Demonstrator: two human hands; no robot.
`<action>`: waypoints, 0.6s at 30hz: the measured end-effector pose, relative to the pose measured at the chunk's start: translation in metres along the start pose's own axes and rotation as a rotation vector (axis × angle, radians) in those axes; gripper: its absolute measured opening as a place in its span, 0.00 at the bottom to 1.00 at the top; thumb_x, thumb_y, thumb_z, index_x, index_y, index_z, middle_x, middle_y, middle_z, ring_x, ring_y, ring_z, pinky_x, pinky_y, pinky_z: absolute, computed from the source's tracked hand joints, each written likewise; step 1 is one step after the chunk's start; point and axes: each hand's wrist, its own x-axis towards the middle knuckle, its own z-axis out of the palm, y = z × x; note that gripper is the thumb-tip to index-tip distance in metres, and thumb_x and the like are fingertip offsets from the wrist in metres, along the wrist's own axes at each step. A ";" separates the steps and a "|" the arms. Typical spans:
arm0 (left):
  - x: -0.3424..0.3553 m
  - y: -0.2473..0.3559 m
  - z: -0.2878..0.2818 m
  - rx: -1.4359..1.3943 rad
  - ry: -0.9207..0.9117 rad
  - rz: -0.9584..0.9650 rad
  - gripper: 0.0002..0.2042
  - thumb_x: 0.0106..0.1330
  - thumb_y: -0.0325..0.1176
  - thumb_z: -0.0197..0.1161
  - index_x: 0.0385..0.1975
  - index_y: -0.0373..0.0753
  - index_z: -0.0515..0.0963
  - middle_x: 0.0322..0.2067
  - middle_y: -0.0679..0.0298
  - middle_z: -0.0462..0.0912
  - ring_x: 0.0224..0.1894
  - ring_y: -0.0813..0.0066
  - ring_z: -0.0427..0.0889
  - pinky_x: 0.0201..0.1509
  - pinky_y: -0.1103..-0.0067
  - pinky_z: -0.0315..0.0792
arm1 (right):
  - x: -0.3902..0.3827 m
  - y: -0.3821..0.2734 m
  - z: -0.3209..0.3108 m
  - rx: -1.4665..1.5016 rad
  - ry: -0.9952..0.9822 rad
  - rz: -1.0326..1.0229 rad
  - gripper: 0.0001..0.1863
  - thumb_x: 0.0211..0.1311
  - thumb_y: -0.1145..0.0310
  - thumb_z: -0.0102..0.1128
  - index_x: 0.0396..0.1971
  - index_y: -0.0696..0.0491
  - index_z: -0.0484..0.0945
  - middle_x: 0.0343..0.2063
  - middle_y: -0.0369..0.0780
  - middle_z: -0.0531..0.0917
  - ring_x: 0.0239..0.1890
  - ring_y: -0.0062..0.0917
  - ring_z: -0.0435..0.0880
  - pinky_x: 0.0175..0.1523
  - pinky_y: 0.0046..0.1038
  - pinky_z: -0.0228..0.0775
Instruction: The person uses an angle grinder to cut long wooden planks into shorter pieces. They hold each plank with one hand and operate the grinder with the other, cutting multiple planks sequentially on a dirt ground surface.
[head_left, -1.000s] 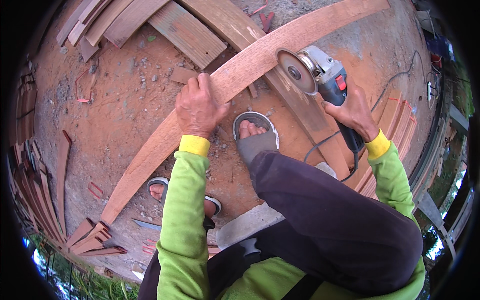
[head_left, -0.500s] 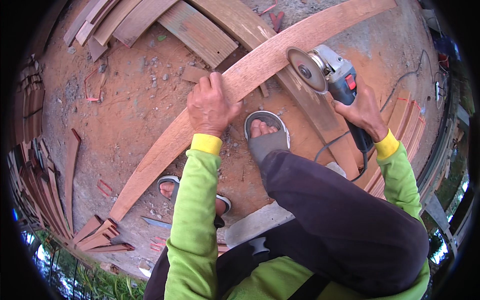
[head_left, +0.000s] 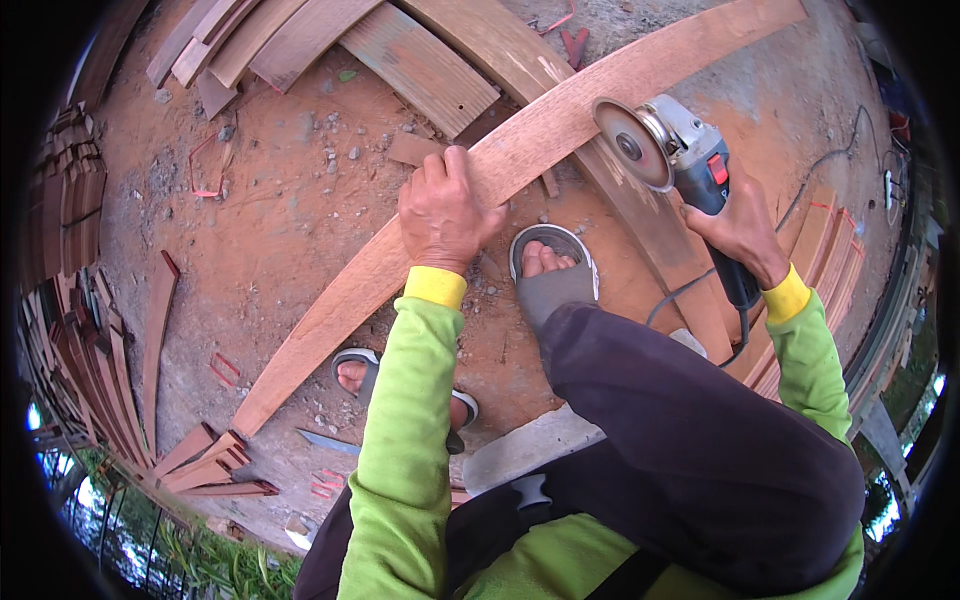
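Observation:
A long reddish-brown wooden plank [head_left: 545, 137] slants from lower left to upper right, its face toward me. My left hand [head_left: 445, 212] is closed over its middle, fingers on the far edge and thumb on the near side. My right hand [head_left: 738, 222] is wrapped round the dark body of an angle grinder [head_left: 690, 140] with a red switch and a grey metal head. The grinder's round disc [head_left: 628, 148] stands at the plank's near edge, right of my left hand; whether it touches the wood I cannot tell. A power cord trails from the grinder's rear.
Beneath the plank a thicker board [head_left: 655, 230] lies crosswise. More boards [head_left: 425, 70] are stacked at the far left, with bundled strips [head_left: 75, 210] along the left rim and planks [head_left: 830, 250] at right. My sandalled foot [head_left: 552, 262] rests close to the plank. A cable [head_left: 840, 150] crosses the ground.
The whole scene has shifted slightly rightward in view. My hands, the plank and the grinder keep about the same places relative to each other.

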 end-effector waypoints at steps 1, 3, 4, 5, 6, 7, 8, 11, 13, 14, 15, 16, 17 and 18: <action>0.000 0.001 0.001 -0.003 0.002 0.000 0.33 0.36 0.49 0.79 0.42 0.42 0.73 0.34 0.60 0.75 0.37 0.59 0.81 0.41 0.66 0.74 | -0.001 0.002 0.000 -0.012 0.003 -0.003 0.27 0.42 0.64 0.72 0.37 0.67 0.71 0.26 0.55 0.79 0.28 0.45 0.82 0.38 0.40 0.74; 0.000 0.003 0.003 -0.007 0.003 0.002 0.32 0.37 0.49 0.78 0.42 0.42 0.73 0.33 0.60 0.75 0.37 0.59 0.81 0.41 0.66 0.74 | -0.002 0.005 0.001 -0.036 0.009 -0.008 0.27 0.42 0.64 0.72 0.37 0.67 0.71 0.26 0.55 0.79 0.29 0.45 0.82 0.38 0.40 0.74; 0.001 0.002 0.002 -0.004 0.003 0.002 0.32 0.37 0.49 0.78 0.41 0.42 0.73 0.33 0.60 0.75 0.37 0.59 0.81 0.41 0.66 0.74 | -0.001 0.005 0.001 -0.034 0.007 -0.008 0.27 0.42 0.64 0.72 0.37 0.67 0.71 0.26 0.55 0.79 0.29 0.45 0.82 0.38 0.40 0.74; 0.001 0.002 0.001 -0.001 0.003 0.003 0.32 0.37 0.49 0.78 0.41 0.42 0.73 0.33 0.60 0.75 0.37 0.59 0.81 0.41 0.66 0.74 | -0.001 0.004 0.001 -0.033 0.006 -0.009 0.27 0.42 0.64 0.72 0.37 0.67 0.71 0.26 0.55 0.79 0.29 0.45 0.82 0.38 0.40 0.74; 0.000 0.001 0.000 -0.001 0.003 0.002 0.32 0.37 0.49 0.78 0.41 0.42 0.73 0.33 0.60 0.75 0.37 0.59 0.81 0.41 0.66 0.74 | -0.001 0.003 0.001 -0.031 0.004 -0.009 0.27 0.42 0.64 0.72 0.37 0.67 0.71 0.26 0.55 0.79 0.29 0.45 0.82 0.39 0.40 0.74; 0.000 0.001 0.000 -0.003 0.002 0.002 0.32 0.36 0.49 0.78 0.41 0.42 0.73 0.33 0.60 0.75 0.37 0.59 0.81 0.41 0.66 0.74 | -0.001 0.003 0.001 -0.025 0.005 -0.009 0.27 0.42 0.64 0.72 0.37 0.67 0.71 0.26 0.55 0.80 0.29 0.45 0.82 0.39 0.40 0.74; 0.001 0.001 0.001 -0.005 0.002 0.003 0.32 0.36 0.49 0.78 0.41 0.41 0.73 0.33 0.60 0.75 0.37 0.59 0.81 0.41 0.66 0.74 | -0.001 0.003 0.001 -0.019 0.005 -0.008 0.27 0.42 0.64 0.72 0.37 0.67 0.71 0.26 0.55 0.80 0.29 0.45 0.82 0.39 0.40 0.74; 0.001 0.004 -0.002 -0.008 -0.038 -0.029 0.35 0.36 0.47 0.81 0.45 0.41 0.73 0.36 0.58 0.78 0.40 0.57 0.82 0.43 0.65 0.76 | -0.001 0.003 0.001 -0.018 0.008 0.000 0.27 0.42 0.64 0.72 0.37 0.67 0.71 0.26 0.55 0.80 0.29 0.45 0.83 0.39 0.40 0.74; 0.001 0.004 -0.002 -0.008 -0.042 -0.029 0.35 0.36 0.47 0.81 0.45 0.41 0.73 0.36 0.58 0.78 0.40 0.57 0.82 0.42 0.65 0.76 | 0.000 0.003 0.001 -0.017 0.010 0.001 0.27 0.42 0.65 0.72 0.37 0.67 0.71 0.26 0.55 0.80 0.29 0.45 0.83 0.39 0.40 0.74; 0.001 0.004 -0.002 -0.008 -0.044 -0.030 0.35 0.36 0.47 0.81 0.45 0.41 0.73 0.36 0.58 0.78 0.39 0.57 0.82 0.42 0.65 0.76 | 0.000 0.003 0.001 -0.013 0.010 -0.002 0.27 0.42 0.65 0.72 0.37 0.67 0.71 0.26 0.55 0.80 0.29 0.45 0.83 0.39 0.40 0.74; 0.001 0.004 -0.002 -0.011 -0.040 -0.026 0.35 0.36 0.47 0.81 0.45 0.41 0.73 0.36 0.58 0.78 0.39 0.57 0.82 0.42 0.65 0.76 | 0.000 0.003 0.001 -0.010 0.010 -0.006 0.27 0.42 0.65 0.73 0.37 0.67 0.72 0.26 0.55 0.80 0.29 0.45 0.83 0.39 0.39 0.75; 0.001 0.004 -0.001 -0.016 -0.036 -0.023 0.35 0.37 0.47 0.81 0.45 0.41 0.73 0.36 0.58 0.78 0.39 0.57 0.82 0.42 0.65 0.76 | 0.000 0.004 0.001 -0.021 0.006 -0.001 0.27 0.42 0.65 0.73 0.38 0.67 0.72 0.26 0.55 0.80 0.29 0.45 0.83 0.39 0.39 0.75; 0.001 0.004 0.000 -0.022 -0.032 -0.020 0.35 0.37 0.47 0.81 0.45 0.41 0.73 0.36 0.58 0.78 0.39 0.57 0.82 0.42 0.65 0.76 | 0.000 0.005 0.001 -0.032 0.002 0.003 0.27 0.42 0.64 0.73 0.38 0.67 0.72 0.26 0.55 0.80 0.29 0.45 0.83 0.39 0.39 0.75; 0.001 0.004 0.001 -0.017 -0.022 -0.013 0.33 0.37 0.47 0.80 0.44 0.41 0.73 0.35 0.59 0.77 0.38 0.58 0.81 0.42 0.66 0.75 | 0.000 0.006 0.001 -0.044 -0.002 0.006 0.28 0.42 0.64 0.73 0.38 0.67 0.72 0.26 0.55 0.80 0.30 0.45 0.83 0.39 0.39 0.75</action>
